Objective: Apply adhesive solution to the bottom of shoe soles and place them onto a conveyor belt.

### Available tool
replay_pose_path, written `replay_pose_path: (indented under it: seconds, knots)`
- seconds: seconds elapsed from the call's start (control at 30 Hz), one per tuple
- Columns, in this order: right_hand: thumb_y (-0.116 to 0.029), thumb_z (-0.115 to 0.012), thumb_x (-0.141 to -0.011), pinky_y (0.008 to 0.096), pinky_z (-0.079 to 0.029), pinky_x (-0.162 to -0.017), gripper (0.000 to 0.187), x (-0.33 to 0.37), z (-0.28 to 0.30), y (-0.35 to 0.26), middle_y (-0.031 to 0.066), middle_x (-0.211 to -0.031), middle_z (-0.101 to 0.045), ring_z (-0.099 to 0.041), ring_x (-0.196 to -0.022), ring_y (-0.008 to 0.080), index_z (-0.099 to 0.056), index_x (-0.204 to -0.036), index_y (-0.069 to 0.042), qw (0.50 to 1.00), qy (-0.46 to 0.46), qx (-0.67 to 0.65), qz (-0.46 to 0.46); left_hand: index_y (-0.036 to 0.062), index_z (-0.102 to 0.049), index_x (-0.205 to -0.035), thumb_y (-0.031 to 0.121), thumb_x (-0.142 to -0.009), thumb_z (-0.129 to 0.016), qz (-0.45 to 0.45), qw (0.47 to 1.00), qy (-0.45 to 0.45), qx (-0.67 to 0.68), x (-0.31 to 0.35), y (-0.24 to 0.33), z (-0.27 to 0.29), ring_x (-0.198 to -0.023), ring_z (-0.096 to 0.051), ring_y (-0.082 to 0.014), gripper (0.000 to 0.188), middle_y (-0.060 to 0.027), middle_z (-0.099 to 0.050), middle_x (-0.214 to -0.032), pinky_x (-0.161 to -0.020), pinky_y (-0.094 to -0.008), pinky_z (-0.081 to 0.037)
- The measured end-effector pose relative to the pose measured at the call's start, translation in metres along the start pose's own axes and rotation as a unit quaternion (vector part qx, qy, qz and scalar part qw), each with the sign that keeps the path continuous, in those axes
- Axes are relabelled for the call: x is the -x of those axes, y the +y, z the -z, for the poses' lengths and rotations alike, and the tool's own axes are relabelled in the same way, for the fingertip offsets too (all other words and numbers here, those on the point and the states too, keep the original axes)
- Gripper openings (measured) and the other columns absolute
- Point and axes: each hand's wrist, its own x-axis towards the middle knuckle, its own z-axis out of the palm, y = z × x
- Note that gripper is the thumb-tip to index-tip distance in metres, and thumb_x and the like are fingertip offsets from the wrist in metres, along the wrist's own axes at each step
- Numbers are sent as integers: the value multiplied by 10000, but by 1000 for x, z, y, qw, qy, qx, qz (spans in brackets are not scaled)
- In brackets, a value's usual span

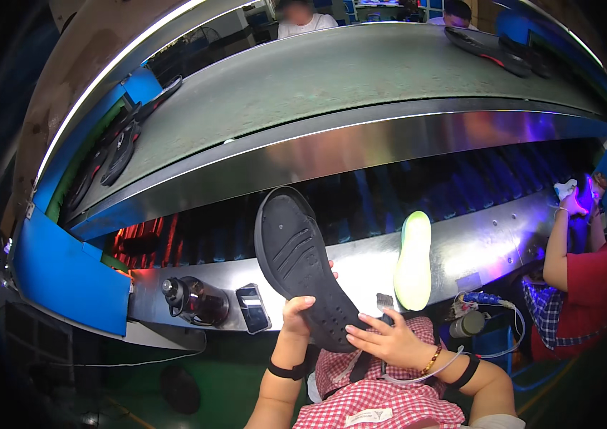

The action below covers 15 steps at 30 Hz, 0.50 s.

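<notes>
A black shoe sole (296,250) with grooves and small holes is tilted up in front of me, over the edge of a metal ledge. My left hand (298,314) grips its left side, thumb on the face and fingertips showing at the far edge. At the sole's lower end is my right hand (395,342), its fingers spread and touching the black surface. Beyond those fingers lies a small dark grey piece (385,300), whose kind I cannot make out. To its right a yellow-green insole-shaped piece (413,261) rests on the ledge.
On the metal ledge (489,236) stand a dark bottle (194,300) and a phone (253,308). Behind runs a green conveyor belt (360,71) carrying dark soles (121,154). A co-worker in a red sleeve (596,286) works at right, near a cable (486,299) and a canister (467,324).
</notes>
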Motion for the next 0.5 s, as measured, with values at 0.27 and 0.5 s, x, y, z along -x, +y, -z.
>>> replay_pose_path:
  seconds: [0.27,0.5]
  knots:
    - [-192,-576,-832,497,-261,-1018,248,-2,-3,12,-51,-1279,-583,-445,-1268,186,-682,-1054,-157,999,23,-10,-27,-40,-373,-1355,102,-678,-569,-113,988,76,-68,-1,-18,5,-1151,-541,-304,719,-183,-513,-1284,-968,-416,-476]
    - [-146,-671,-702,525,-227,-1029,267,-5,5,24,-55,-1233,-604,-456,-1235,225,-702,-963,-189,994,13,-98,-46,-27,-436,-1315,49,-736,-567,-129,967,139,-171,6,-40,21,-1106,-562,-275,598,-156,-541,-1253,-940,-397,-479]
